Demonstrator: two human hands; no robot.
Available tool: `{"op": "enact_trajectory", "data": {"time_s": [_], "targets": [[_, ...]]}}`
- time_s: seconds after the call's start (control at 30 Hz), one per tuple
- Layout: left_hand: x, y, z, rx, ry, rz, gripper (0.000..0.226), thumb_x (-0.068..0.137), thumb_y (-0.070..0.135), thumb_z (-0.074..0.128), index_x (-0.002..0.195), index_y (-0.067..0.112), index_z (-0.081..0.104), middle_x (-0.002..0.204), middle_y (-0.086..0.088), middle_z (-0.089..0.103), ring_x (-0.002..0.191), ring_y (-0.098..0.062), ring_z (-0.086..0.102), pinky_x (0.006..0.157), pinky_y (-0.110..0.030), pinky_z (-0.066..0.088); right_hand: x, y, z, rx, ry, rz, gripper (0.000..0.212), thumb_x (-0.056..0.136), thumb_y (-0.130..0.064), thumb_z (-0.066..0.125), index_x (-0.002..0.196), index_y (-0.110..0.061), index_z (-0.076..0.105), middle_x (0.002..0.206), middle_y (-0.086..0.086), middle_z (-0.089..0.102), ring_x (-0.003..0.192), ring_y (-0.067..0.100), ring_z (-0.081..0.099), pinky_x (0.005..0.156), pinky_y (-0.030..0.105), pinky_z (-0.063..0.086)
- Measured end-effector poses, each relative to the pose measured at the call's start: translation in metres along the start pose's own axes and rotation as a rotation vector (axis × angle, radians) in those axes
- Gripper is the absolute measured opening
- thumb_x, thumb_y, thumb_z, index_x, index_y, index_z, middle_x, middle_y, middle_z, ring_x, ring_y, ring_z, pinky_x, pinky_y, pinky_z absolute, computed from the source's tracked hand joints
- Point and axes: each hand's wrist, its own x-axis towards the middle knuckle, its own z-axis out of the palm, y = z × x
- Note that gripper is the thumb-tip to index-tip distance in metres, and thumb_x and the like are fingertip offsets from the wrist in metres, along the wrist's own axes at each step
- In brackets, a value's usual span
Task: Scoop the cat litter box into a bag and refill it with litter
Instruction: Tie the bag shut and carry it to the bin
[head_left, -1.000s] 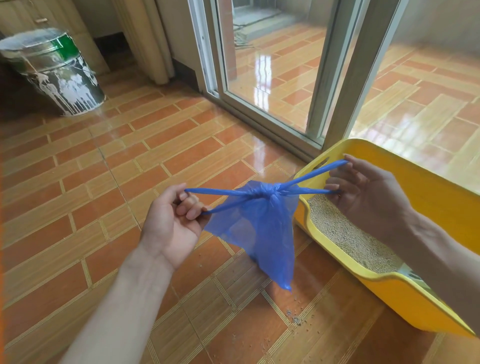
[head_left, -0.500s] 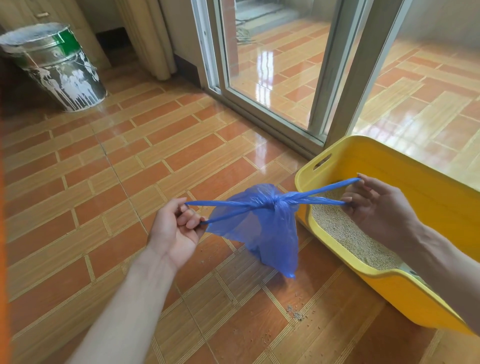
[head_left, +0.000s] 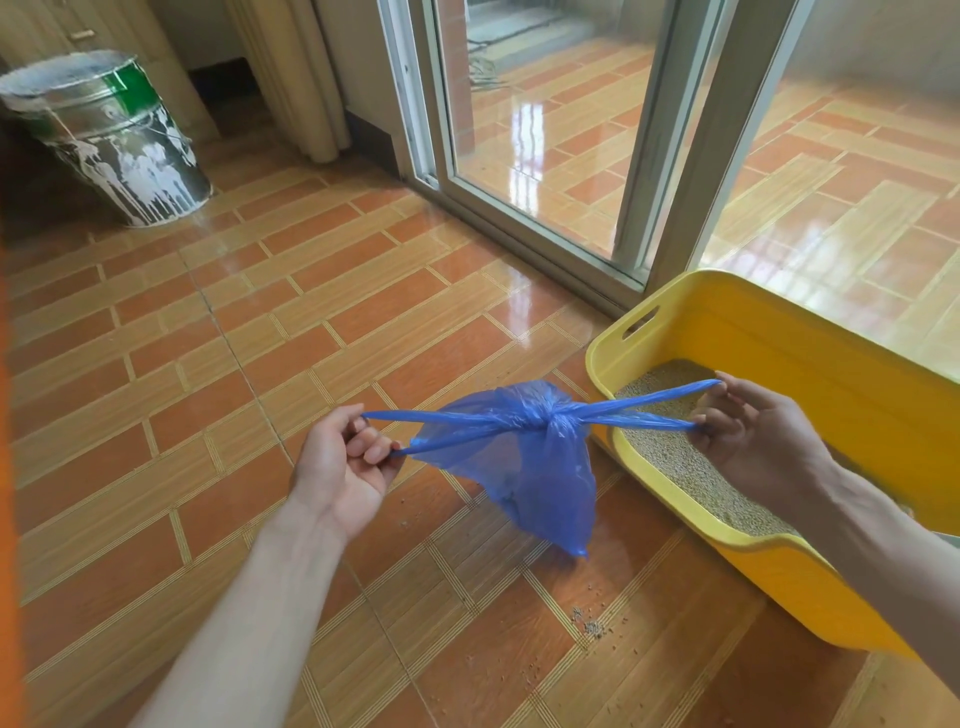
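I'm looking into a home, at a room that opens onto a balcony. The glossy orange tiled floor (head_left: 322, 332), a sliding glass door (head_left: 540, 130), a paint-spattered metal bucket (head_left: 111, 137) and a yellow litter box (head_left: 779, 332) on the floor all point to it.

A blue plastic bag (head_left: 524, 467), tied in a knot, hangs beside the yellow litter box (head_left: 789, 353) holding litter (head_left: 670, 457).
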Motion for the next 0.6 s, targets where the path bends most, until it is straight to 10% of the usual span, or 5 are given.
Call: {"op": "enact_trajectory", "data": {"time_s": [0.27, 0.6], "targets": [[-0.033, 0.025, 0.034, 0.02, -0.126, 0.127, 0.03, 0.104, 0.024, 0.05, 0.075, 0.018, 0.043, 0.064, 0.004, 0.021, 0.052, -0.013, 0.027, 0.075, -0.029, 0.04, -0.038, -0.025, 0.048, -0.148, -0.219, -0.095, 0.015, 0.101, -0.025, 0.05, 0.094, -0.015, 0.059, 0.072, -0.006, 0.026, 0.055, 0.008, 0.031, 0.063, 0.02, 0.044], [-0.088, 0.012, 0.098, 0.452, -0.445, 0.506, 0.016, 0.098, 0.019, 0.054, 0.101, 0.006, 0.064, 0.075, -0.003, 0.056, 0.073, -0.016, 0.054, 0.08, -0.03, 0.049, -0.07, -0.022, 0.104, -0.429, -0.51, -0.352, 0.028, 0.101, 0.001, 0.045, 0.118, -0.001, 0.067, 0.1, 0.011, 0.073, 0.08, 0.023, 0.071, 0.074, 0.032, 0.06]]}}
